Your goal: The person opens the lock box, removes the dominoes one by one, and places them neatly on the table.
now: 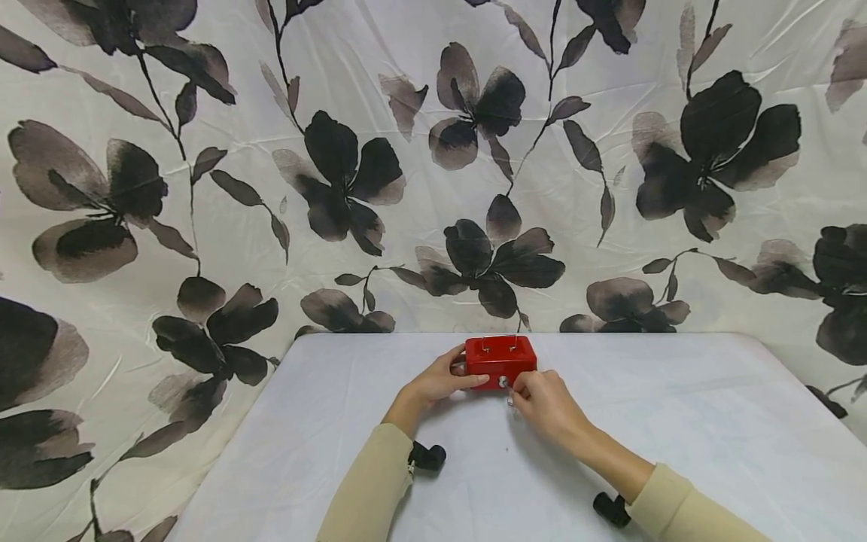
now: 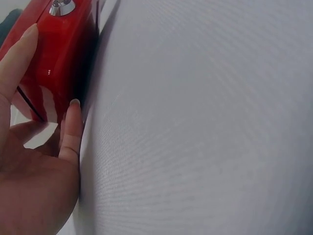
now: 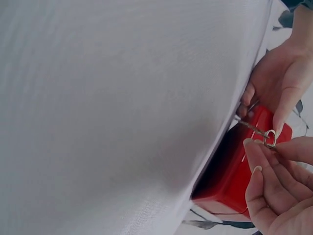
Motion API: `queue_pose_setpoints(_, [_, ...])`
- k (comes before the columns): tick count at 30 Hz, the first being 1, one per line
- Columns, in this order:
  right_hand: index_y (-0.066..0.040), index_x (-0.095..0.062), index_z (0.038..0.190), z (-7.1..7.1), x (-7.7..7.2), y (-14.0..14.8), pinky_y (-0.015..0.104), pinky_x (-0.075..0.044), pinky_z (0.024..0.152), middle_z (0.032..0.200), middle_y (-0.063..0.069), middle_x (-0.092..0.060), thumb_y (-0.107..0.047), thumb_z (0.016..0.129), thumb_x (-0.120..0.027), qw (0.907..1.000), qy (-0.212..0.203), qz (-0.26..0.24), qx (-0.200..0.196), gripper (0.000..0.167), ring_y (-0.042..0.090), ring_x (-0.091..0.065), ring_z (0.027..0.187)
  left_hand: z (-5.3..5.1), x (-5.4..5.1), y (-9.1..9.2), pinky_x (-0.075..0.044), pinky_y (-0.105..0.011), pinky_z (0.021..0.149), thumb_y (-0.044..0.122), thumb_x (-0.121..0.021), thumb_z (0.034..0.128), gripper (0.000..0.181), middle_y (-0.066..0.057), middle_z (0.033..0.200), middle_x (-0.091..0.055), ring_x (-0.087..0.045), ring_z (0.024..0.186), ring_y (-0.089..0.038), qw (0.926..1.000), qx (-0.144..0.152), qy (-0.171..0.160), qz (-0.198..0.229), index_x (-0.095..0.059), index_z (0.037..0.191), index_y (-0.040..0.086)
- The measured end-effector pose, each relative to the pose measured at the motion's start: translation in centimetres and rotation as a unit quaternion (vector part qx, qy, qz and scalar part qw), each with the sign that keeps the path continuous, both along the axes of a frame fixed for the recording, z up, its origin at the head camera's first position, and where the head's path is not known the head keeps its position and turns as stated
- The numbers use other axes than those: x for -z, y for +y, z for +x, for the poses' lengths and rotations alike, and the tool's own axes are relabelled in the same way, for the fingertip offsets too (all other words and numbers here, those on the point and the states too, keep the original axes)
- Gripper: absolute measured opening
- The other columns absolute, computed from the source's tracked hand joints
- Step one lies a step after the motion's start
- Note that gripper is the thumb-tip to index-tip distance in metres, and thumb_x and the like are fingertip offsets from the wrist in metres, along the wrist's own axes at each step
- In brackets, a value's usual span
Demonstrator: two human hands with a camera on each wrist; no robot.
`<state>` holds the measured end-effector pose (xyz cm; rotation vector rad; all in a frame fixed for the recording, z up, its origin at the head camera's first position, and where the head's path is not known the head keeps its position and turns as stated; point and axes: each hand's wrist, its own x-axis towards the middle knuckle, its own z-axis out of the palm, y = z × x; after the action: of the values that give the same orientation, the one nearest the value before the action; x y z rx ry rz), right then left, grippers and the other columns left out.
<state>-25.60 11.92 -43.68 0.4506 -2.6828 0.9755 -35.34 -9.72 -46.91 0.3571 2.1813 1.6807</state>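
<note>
A small red cash box (image 1: 500,357) with a thin metal handle on its lid stands closed near the table's far edge. My left hand (image 1: 440,379) grips its left end, thumb along the front and the other fingers around the side. A round silver lock (image 2: 62,7) sits on the box's front. At that lock my right hand (image 1: 547,405) pinches a small key, mostly hidden by the fingertips. In the right wrist view a metal key ring (image 3: 270,138) shows at the fingertips, with a thin strand (image 3: 249,126) hanging from it.
A white cloth (image 1: 460,489) covers the table under the box and both arms. Behind the far edge hangs a floral curtain (image 1: 420,188). Black wrist cameras are strapped near both sleeves, the left one (image 1: 428,457) close to the tabletop.
</note>
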Motion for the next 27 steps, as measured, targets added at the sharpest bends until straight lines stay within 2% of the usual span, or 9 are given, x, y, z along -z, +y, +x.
queue_pose_setpoints(9, [-0.002, -0.075, 0.08, -0.15, 0.05, 0.09, 0.023, -0.055, 0.062, 0.072, 0.0, -0.072, 0.005, 0.086, -0.075, 0.9996, 0.013, -0.006, -0.023, 0.01, 0.007, -0.063, 0.063, -0.06, 0.07, -0.08, -0.053, -0.032, 0.086, 0.027, -0.083, 0.0874, 0.088, -0.008, 0.132, -0.06, -0.057, 0.11, -0.022, 1.0, 0.004, -0.002, 0.006, -0.034, 0.159, 0.012])
queue_pose_setpoints(18, [-0.001, -0.075, 0.083, -0.47, 0.0, -0.08, 0.024, -0.058, 0.064, 0.075, 0.001, -0.073, 0.001, 0.087, -0.077, 0.9992, -0.004, -0.01, -0.039, 0.005, 0.008, -0.066, 0.065, -0.16, 0.12, -0.07, -0.054, -0.032, 0.086, 0.026, -0.083, 0.0874, 0.087, -0.009, 0.13, -0.061, -0.058, 0.109, -0.022, 1.0, 0.003, 0.0, 0.006, -0.035, 0.159, 0.011])
queue_pose_setpoints(27, [0.003, -0.077, 0.091, -0.61, -0.09, -0.12, 0.028, -0.059, 0.068, 0.078, 0.003, -0.074, 0.0, 0.089, -0.076, 0.9993, -0.01, 0.003, -0.037, 0.004, 0.009, -0.064, 0.066, -0.06, 0.0, -0.11, -0.053, -0.032, 0.085, 0.026, -0.083, 0.0872, 0.087, -0.009, 0.127, -0.061, -0.056, 0.109, -0.023, 1.0, -0.003, -0.007, 0.002, -0.035, 0.159, 0.012])
